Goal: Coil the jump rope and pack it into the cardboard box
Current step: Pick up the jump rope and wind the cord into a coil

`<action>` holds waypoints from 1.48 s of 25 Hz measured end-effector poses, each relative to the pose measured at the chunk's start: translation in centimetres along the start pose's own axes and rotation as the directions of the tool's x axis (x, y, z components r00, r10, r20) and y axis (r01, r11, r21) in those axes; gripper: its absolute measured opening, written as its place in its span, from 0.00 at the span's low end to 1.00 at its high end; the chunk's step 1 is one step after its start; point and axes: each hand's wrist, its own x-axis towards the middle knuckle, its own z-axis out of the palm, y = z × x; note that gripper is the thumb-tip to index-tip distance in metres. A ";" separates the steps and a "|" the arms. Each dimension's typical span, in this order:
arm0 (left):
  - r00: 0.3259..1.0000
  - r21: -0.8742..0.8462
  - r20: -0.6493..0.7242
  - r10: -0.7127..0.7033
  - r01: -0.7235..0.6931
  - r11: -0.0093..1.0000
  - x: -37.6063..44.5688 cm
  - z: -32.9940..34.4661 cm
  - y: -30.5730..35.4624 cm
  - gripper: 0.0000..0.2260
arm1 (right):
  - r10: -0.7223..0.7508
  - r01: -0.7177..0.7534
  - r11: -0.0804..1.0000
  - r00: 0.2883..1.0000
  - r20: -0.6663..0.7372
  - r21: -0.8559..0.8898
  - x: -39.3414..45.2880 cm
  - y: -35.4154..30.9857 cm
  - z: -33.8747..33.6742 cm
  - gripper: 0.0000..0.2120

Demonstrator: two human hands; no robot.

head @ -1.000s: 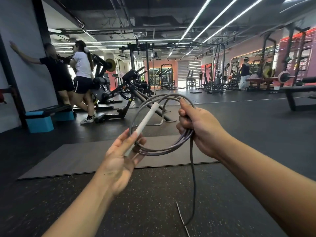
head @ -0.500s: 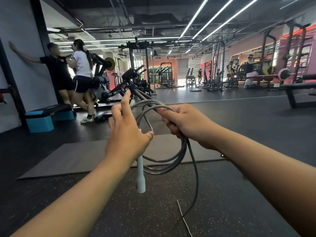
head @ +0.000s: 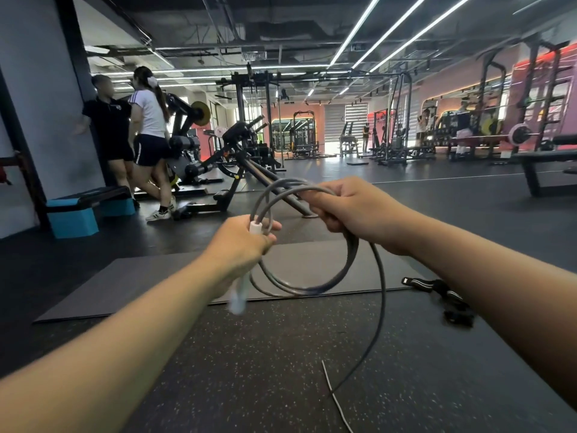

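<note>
The grey jump rope (head: pixel 315 284) hangs in several loops between my hands, at chest height over the gym floor. My right hand (head: pixel 352 210) grips the top of the coil. My left hand (head: pixel 240 245) is closed around the white handle (head: pixel 242 295), which points down and looks blurred, and around the left side of the loops. A loose tail of rope (head: pixel 374 323) drops from the right hand to the floor, ending in a thin pale cord (head: pixel 337 398). No cardboard box is in view.
A dark mat (head: pixel 150 285) lies on the speckled rubber floor ahead. A black strap (head: pixel 443 295) lies to the right. Two people (head: pixel 134 132) stand at the left wall near blue step blocks (head: pixel 75 214). Weight machines (head: pixel 237 157) fill the back.
My left hand went from open behind the coil to closed around the white handle and the loops' left side. The right hand kept its hold. The camera tilted down, showing the strap.
</note>
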 end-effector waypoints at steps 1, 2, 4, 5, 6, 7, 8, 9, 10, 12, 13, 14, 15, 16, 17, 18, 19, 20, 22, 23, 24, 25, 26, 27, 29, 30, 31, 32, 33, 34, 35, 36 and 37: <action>1.000 -0.074 0.002 0.014 -0.013 0.997 0.2 -0.5 0.3 0.11 | -0.004 0.003 0.999 1.000 -0.015 -0.042 0.0 0.2 -0.5 0.18; 0.999 -0.202 0.041 0.008 0.000 0.979 0.2 -1.1 0.5 0.15 | -0.008 0.005 0.995 1.000 -0.030 -0.098 -0.1 0.4 -0.9 0.18; 0.981 -0.451 0.194 0.009 0.081 0.889 0.1 -2.1 0.8 0.25 | -0.005 0.000 0.984 1.000 -0.029 -0.181 0.0 0.8 -1.4 0.19; 0.968 -0.495 0.251 0.028 0.104 0.862 -0.2 -2.4 1.1 0.29 | 0.003 -0.005 0.979 1.000 -0.014 -0.204 0.1 1.0 -1.4 0.20; 0.962 -0.483 0.272 0.038 0.102 0.870 -0.4 -2.6 1.4 0.29 | 0.011 -0.010 0.975 1.000 0.002 -0.223 0.1 1.1 -1.3 0.20; 0.964 -0.456 0.262 0.048 0.080 0.887 -0.3 -2.7 1.6 0.24 | 0.016 -0.013 0.971 1.000 0.010 -0.240 0.2 1.1 -1.2 0.21; 0.972 -0.391 0.226 0.062 0.032 0.920 -0.3 -2.7 1.9 0.20 | 0.016 -0.012 0.967 1.000 0.013 -0.254 0.3 1.0 -1.1 0.21; 0.982 -0.316 0.169 0.084 -0.027 0.948 -0.3 -2.7 2.3 0.20 | 0.012 -0.008 0.964 1.000 0.013 -0.265 0.4 0.9 -1.0 0.21; 0.986 -0.244 0.118 0.120 -0.088 0.966 -0.2 -2.9 2.5 0.21 | 0.005 0.000 0.962 1.000 0.016 -0.274 0.5 0.7 -1.0 0.21; 0.978 -0.165 0.133 0.161 -0.138 0.977 0.3 -3.7 3.0 0.25 | -0.010 0.017 0.958 1.000 0.027 -0.288 0.7 0.1 -1.0 0.19; 0.970 -0.154 0.193 0.147 -0.118 0.981 0.4 -4.2 3.2 0.25 | -0.018 0.026 0.957 0.999 0.031 -0.287 0.8 -0.1 -1.1 0.19; 0.958 -0.160 0.266 0.111 -0.069 0.985 0.4 -4.7 3.4 0.24 | -0.029 0.036 0.959 0.999 0.030 -0.281 0.9 -0.2 -1.1 0.18; 0.938 -0.197 0.339 0.075 -0.007 0.980 0.4 -5.1 3.3 0.24 | -0.043 0.048 0.960 0.999 0.026 -0.277 0.9 -0.3 -1.2 0.18; 0.914 -0.271 0.401 0.063 0.053 0.961 0.2 -5.3 3.1 0.25 | -0.056 0.059 0.958 0.998 0.019 -0.282 1.0 -0.4 -1.2 0.18; 0.893 -0.376 0.444 0.073 0.112 0.920 0.0 -5.4 2.9 0.27 | -0.065 0.066 0.953 0.998 0.013 -0.294 1.1 -0.4 -1.1 0.18; 0.878 -0.471 0.468 0.097 0.155 0.868 -0.3 -5.7 2.9 0.28 | -0.070 0.069 0.949 0.998 0.010 -0.308 1.1 -0.3 -1.1 0.18; 0.868 -0.538 0.485 0.108 0.199 0.819 -0.6 -5.9 3.1 0.29 | -0.073 0.070 0.945 0.997 0.003 -0.320 1.1 -0.2 -1.1 0.18; 0.859 -0.567 0.504 0.094 0.246 0.786 -0.8 -6.1 3.4 0.32 | -0.077 0.070 0.940 0.997 -0.008 -0.335 1.1 -0.1 -1.1 0.19; 0.847 -0.529 0.530 0.042 0.291 0.797 -0.8 -6.1 3.9 0.35 | -0.106 0.084 0.910 0.994 -0.031 -0.406 1.3 0.1 -1.1 0.22; 0.844 -0.476 0.537 0.023 0.280 0.833 -0.7 -5.9 4.1 0.31 | -0.131 0.098 0.880 0.991 -0.038 -0.464 1.4 0.2 -1.1 0.23; 0.842 -0.417 0.540 0.013 0.254 0.873 -0.5 -5.6 4.3 0.25 | -0.157 0.114 0.842 0.987 -0.037 -0.527 1.4 0.3 -1.0 0.22; 0.842 -0.374 0.540 0.010 0.228 0.899 -0.4 -5.5 4.5 0.19 | -0.180 0.128 0.802 0.983 -0.031 -0.584 1.4 0.3 -1.1 0.21; 0.835 -0.356 0.549 0.020 0.213 0.910 -0.2 -5.7 4.6 0.16 | -0.194 0.135 0.769 0.981 -0.026 -0.625 1.3 0.4 -1.1 0.20; 0.816 -0.361 0.577 0.031 0.221 0.906 -0.1 -5.9 4.7 0.17 | -0.199 0.136 0.748 0.980 -0.025 -0.650 1.2 0.5 -1.0 0.19; 0.777 -0.344 0.628 0.034 0.238 0.908 -0.2 -6.1 5.3 0.27 | -0.205 0.131 0.716 0.978 -0.027 -0.686 1.0 0.7 -0.8 0.19; 0.784 -0.284 0.621 0.017 0.205 0.937 -0.3 -5.8 5.6 0.30 | -0.208 0.129 0.704 0.978 -0.028 -0.698 1.0 1.0 -0.8 0.19; 0.812 -0.191 0.583 -0.001 0.138 0.972 -0.3 -5.5 5.7 0.31 | -0.206 0.129 0.708 0.978 -0.028 -0.694 1.0 1.3 -0.7 0.19; 0.842 -0.102 0.540 -0.006 0.072 0.992 -0.5 -5.1 5.8 0.30 | -0.195 0.132 0.734 0.981 -0.020 -0.667 0.9 1.5 -0.6 0.19; 0.859 -0.052 0.512 0.001 0.030 0.998 -0.5 -4.8 5.7 0.28 | -0.179 0.142 0.774 0.984 0.002 -0.617 0.7 1.5 -0.5 0.19; 0.866 -0.040 0.500 0.018 0.002 0.999 -0.4 -4.7 5.4 0.26 | -0.159 0.153 0.816 0.987 0.038 -0.557 0.5 1.4 -0.6 0.18; 0.871 -0.052 0.490 0.036 -0.012 0.999 -0.3 -4.8 5.0 0.24 | -0.143 0.163 0.848 0.987 0.078 -0.504 0.2 1.2 -0.8 0.18; 0.877 -0.079 0.478 0.042 -0.005 0.997 -0.1 -5.2 4.5 0.24 | -0.119 0.154 0.871 0.987 0.104 -0.467 0.0 0.8 -1.4 0.18; 0.881 -0.116 0.473 0.031 0.027 0.993 0.0 -5.7 4.1 0.24 | -0.078 0.117 0.897 0.991 0.109 -0.426 -0.3 0.5 -2.2 0.18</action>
